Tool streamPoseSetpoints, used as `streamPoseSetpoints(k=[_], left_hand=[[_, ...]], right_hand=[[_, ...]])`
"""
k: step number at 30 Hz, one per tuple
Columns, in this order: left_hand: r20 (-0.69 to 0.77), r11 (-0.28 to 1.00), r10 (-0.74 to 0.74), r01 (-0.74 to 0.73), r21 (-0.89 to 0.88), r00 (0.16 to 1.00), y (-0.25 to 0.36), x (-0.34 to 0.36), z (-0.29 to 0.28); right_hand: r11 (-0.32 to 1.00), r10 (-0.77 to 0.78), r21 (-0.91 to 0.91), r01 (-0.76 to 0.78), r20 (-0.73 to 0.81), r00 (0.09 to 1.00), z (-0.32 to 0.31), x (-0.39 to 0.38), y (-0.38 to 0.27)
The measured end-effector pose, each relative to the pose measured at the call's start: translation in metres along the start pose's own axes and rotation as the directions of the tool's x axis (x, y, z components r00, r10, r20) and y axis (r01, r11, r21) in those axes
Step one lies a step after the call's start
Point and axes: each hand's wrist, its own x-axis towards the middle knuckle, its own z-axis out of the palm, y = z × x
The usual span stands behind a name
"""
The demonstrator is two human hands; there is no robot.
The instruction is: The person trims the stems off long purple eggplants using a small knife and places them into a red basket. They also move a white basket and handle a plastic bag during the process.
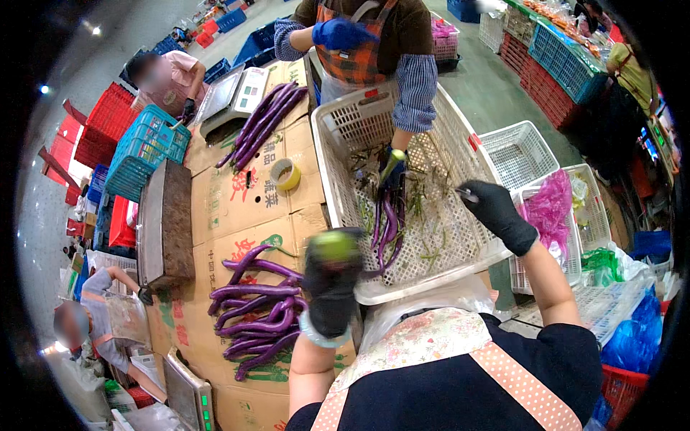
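Motion smears my left hand, which grips a green object too blurred to name, left of the white crate. Beside it, purple long eggplants lie piled on cardboard. My right hand, black-gloved, is closed on a small metal tool over the crate's right side. Across from me a co-worker's gloved hand holds long eggplants by their green ends inside the crate, among loose scraps; their other blue-gloved hand is raised.
Another eggplant bunch, a yellow tape roll and a scale sit on the cardboard. Co-workers are at left, by a metal block and a blue crate. White crates and bags stand at right.
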Motion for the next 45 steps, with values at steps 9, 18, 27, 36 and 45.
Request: streamPoseSetpoints(k=[9,18,27,36,45], left_hand=[[-0.524,0.813,0.215,-0.448,-0.371,0.824,0.034,0.019,-0.092],[-0.692,0.915,0.241,-0.396,-0.071,0.681,0.003,-0.042,-0.133],[-0.523,0.978,-0.175,0.085,-0.191,0.835,-0.041,-0.103,-0.090],[-0.639,0.986,-0.104,0.163,0.034,0.762,-0.010,-0.098,-0.137],[-0.777,0.885,0.242,0.197,0.422,0.581,-0.015,-0.094,-0.161]], right_hand=[[0.533,0.220,0.657,-0.533,0.501,0.837,0.079,-0.053,-0.033],[0.233,0.105,0.730,-0.643,0.638,0.763,0.063,-0.027,-0.128],[0.392,0.101,0.632,-0.669,0.693,0.713,0.083,-0.029,-0.158],[0.299,0.215,0.701,-0.647,0.611,0.762,0.096,-0.029,-0.139],[0.426,0.638,0.781,-0.458,0.100,0.764,0.030,-0.034,0.017]])
